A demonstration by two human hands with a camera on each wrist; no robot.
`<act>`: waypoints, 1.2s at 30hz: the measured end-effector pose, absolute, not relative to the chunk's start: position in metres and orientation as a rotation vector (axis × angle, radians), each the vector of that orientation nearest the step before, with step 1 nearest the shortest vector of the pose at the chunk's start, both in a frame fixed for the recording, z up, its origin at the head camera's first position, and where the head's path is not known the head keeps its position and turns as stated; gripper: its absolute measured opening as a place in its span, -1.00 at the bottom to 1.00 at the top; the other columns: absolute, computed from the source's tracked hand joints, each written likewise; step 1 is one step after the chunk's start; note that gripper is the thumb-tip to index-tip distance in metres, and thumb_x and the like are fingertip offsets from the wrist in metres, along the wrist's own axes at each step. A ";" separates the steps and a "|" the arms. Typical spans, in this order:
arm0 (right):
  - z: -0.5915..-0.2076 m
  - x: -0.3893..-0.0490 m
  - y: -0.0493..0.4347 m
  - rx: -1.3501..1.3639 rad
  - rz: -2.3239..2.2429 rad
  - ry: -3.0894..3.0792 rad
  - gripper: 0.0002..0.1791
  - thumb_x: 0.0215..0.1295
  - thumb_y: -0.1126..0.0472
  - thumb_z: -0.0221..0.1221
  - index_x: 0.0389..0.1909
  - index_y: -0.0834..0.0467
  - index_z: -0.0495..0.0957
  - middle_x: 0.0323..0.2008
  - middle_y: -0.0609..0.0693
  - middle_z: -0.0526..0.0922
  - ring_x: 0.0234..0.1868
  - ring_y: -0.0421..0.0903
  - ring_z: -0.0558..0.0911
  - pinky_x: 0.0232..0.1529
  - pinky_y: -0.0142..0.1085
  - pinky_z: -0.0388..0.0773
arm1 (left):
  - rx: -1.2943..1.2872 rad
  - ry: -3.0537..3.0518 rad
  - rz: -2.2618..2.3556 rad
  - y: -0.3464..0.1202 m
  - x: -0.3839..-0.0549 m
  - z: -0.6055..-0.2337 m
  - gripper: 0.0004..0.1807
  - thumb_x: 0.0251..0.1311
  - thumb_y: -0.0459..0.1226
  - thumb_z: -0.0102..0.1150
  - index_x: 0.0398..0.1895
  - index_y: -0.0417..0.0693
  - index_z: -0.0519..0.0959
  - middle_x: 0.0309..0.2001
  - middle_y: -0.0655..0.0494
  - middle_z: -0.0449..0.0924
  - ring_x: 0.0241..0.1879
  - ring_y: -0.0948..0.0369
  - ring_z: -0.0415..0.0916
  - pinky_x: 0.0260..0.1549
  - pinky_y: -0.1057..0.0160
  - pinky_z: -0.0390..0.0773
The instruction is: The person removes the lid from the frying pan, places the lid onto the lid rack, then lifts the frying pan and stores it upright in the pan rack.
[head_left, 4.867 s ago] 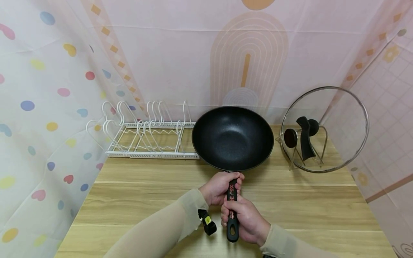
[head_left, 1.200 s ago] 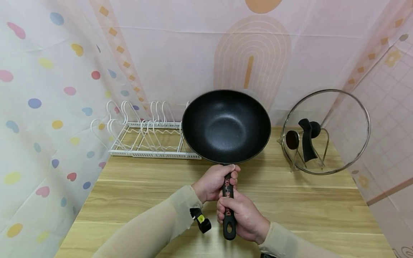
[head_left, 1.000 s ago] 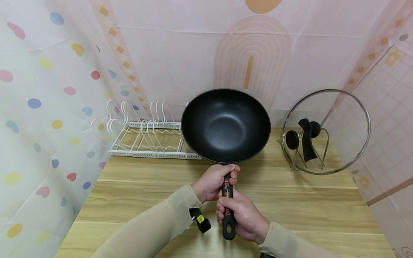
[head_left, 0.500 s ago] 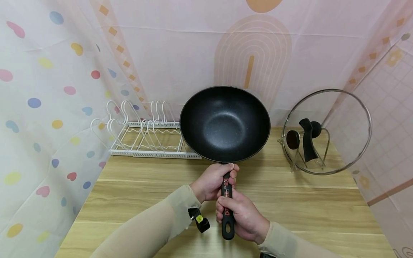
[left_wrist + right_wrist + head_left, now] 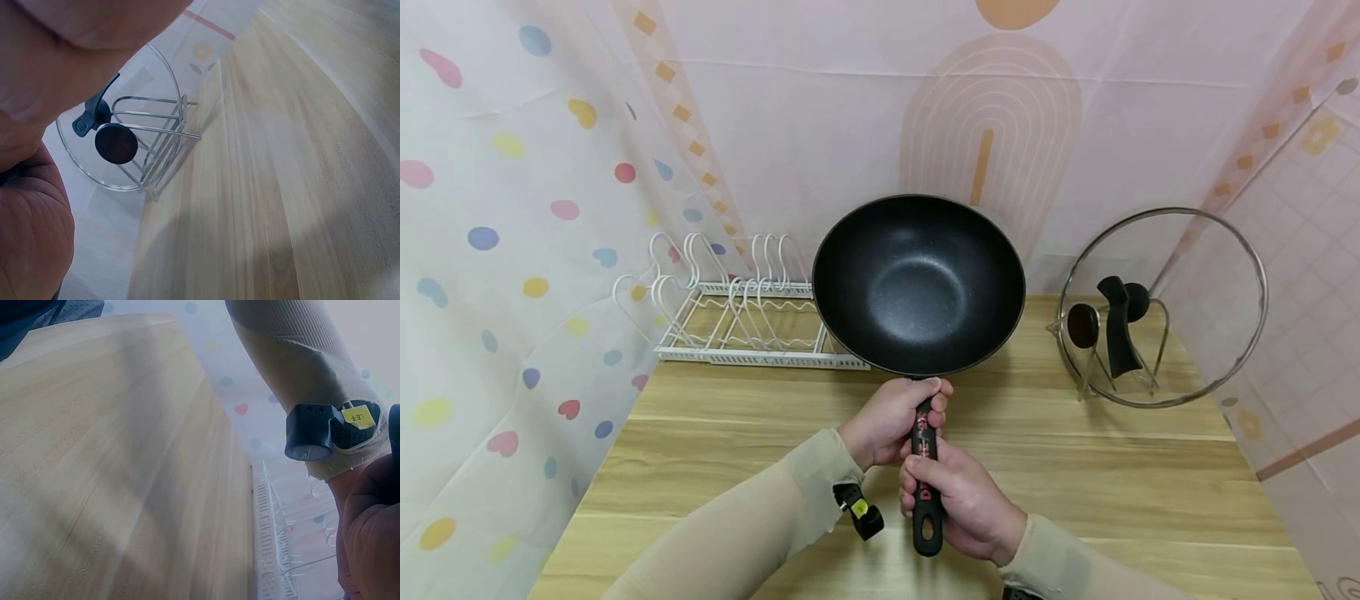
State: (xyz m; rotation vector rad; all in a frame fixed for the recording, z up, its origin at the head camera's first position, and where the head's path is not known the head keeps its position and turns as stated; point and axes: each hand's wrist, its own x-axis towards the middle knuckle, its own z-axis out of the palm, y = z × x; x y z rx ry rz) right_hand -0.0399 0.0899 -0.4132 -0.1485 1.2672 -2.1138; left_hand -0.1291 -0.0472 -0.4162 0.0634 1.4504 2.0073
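Left grip [image 5: 891,423] was curled round the top of the pan handle [image 5: 924,429], right grip [image 5: 967,500] round its lower half. Pan [image 5: 919,283] was centre-frame, glass lid [image 5: 1198,275] (on edge in a wire stand [image 5: 169,132]) centre-right.

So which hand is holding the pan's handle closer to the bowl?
The left hand, gripping the handle just below the black bowl; the right hand grips farther down, nearer the holed end.
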 end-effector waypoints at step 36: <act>-0.409 -0.044 0.085 -0.232 -2.102 1.293 -0.82 0.67 0.19 -0.03 0.10 0.20 0.34 -0.35 -0.16 0.57 -0.32 -0.24 0.59 -0.12 -0.35 0.59 | 0.088 1.528 2.004 -0.059 -0.130 -0.403 -0.80 0.65 -0.19 -0.15 -0.05 -0.06 0.47 -0.51 0.29 0.43 -0.52 0.34 0.39 -0.47 0.40 0.41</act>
